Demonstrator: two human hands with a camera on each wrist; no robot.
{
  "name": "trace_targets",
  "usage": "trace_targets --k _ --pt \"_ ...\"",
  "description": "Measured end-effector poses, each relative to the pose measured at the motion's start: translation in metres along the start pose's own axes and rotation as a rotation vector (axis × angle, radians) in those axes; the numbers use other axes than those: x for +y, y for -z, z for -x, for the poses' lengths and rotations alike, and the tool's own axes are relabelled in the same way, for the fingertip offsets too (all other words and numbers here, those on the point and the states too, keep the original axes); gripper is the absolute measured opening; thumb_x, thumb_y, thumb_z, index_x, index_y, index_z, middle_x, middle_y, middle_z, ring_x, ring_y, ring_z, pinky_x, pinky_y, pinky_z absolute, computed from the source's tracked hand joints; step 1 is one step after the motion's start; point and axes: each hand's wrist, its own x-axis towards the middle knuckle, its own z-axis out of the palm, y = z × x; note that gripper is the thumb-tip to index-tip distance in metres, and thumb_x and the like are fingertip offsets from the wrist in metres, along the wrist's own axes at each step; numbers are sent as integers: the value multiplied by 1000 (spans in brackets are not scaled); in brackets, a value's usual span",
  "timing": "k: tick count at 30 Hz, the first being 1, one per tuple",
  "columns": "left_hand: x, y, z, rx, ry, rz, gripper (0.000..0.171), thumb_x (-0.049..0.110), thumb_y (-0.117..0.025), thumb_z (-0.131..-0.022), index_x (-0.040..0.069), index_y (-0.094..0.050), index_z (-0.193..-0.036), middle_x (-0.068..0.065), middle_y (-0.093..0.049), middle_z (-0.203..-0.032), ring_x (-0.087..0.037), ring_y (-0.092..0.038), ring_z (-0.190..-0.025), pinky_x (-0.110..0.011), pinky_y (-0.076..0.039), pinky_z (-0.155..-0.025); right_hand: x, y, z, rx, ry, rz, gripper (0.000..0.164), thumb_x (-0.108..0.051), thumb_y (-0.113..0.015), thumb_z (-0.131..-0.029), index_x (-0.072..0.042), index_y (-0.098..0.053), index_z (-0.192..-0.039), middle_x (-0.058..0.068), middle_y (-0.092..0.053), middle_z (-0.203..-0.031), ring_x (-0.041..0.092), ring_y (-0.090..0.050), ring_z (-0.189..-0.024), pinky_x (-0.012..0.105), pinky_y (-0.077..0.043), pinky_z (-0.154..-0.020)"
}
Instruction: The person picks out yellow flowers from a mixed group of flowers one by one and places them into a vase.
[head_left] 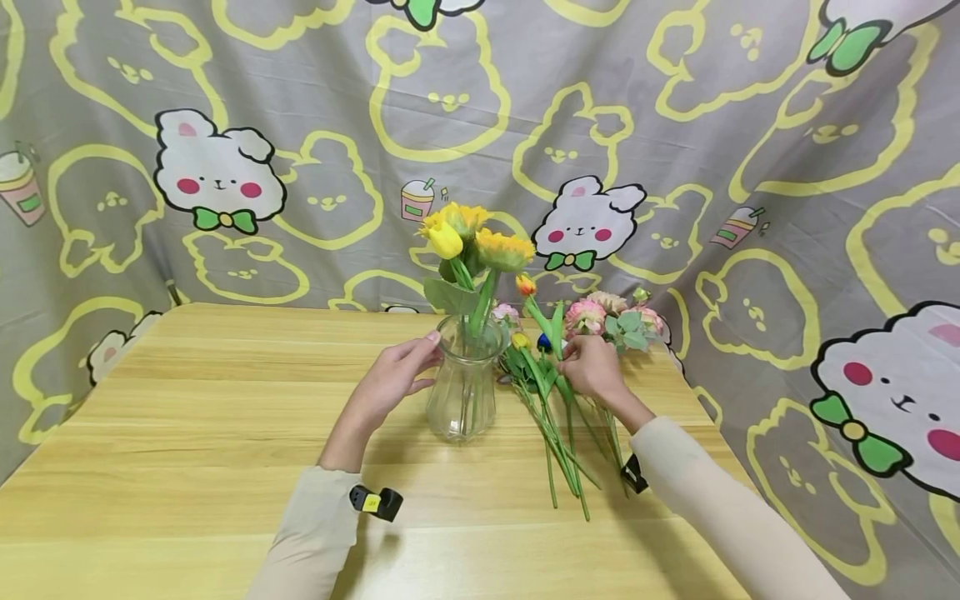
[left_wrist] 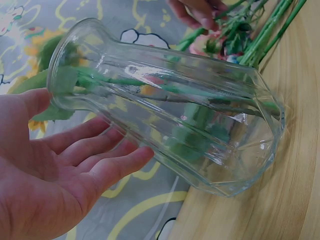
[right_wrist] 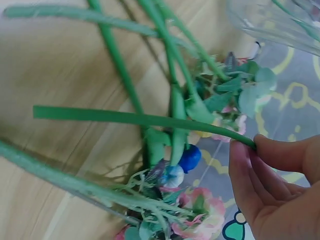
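Note:
A clear glass vase (head_left: 461,400) stands upright on the wooden table, with yellow sunflowers (head_left: 506,250) and a yellow tulip (head_left: 446,240) in it. My left hand (head_left: 393,375) is at the vase's left side. In the left wrist view its thumb touches the rim while the fingers (left_wrist: 120,165) lie loosely extended along the glass. My right hand (head_left: 592,367) pinches the green stem (right_wrist: 150,120) of an orange-red tulip (head_left: 526,285) between thumb and fingers. That tulip is held above other flowers, right of the vase; its bloom is out of the right wrist view.
Several loose stems (head_left: 558,442) lie right of the vase, with a yellow tulip bud (head_left: 521,341) and a blue bloom (right_wrist: 190,159) among them. Pink flowers (head_left: 585,317) with leaves lie at the back right. A patterned curtain (head_left: 315,100) hangs behind the table (head_left: 187,417).

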Motion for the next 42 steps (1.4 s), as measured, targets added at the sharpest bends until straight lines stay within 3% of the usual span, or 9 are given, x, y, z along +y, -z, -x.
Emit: trace_targets --k 5,9,17,36,42 --pt "0 0 0 -2 3 5 71 55 -47 -104 0 -48 -148 -21 -51 -150 -32 -47 -143 -51 -46 -114 -6 5 2 -18 -36 -123 12 -8 -73 -91 1 -70 -98 21 -76 -91 26 -69 -59 36 -60 -63" --pt "-1 0 0 0 7 6 72 56 -48 -104 -1 -47 -148 -21 -50 -151 -32 -47 -143 -52 -45 -114 -7 8 3 -51 -71 -229 12 -6 -72 -92 3 -68 -99 22 -74 -84 31 -73 -64 32 -62 -55" --pt "0 -1 0 7 11 3 71 55 -47 -105 -2 -46 -148 -23 -50 -151 -33 -46 -143 -51 -46 -114 -11 14 5 -52 -87 -309 17 -3 -70 -93 7 -68 -106 23 -74 -90 20 -72 -60 33 -64 -57" --pt "-1 0 1 -1 14 4 74 57 -48 -104 -1 -44 -150 -22 -48 -152 -33 -45 -144 -50 -46 -114 -30 36 4 0 -68 -391 17 -3 -71 -93 8 -67 -106 26 -74 -95 26 -75 -69 32 -66 -64" --pt "0 0 0 3 16 3 74 57 -48 -103 0 -45 -150 -21 -49 -151 -32 -46 -144 -48 -47 -113 -34 42 3 16 -67 -466 16 0 -70 -93 9 -65 -105 30 -72 -100 22 -73 -68 41 -66 -72"
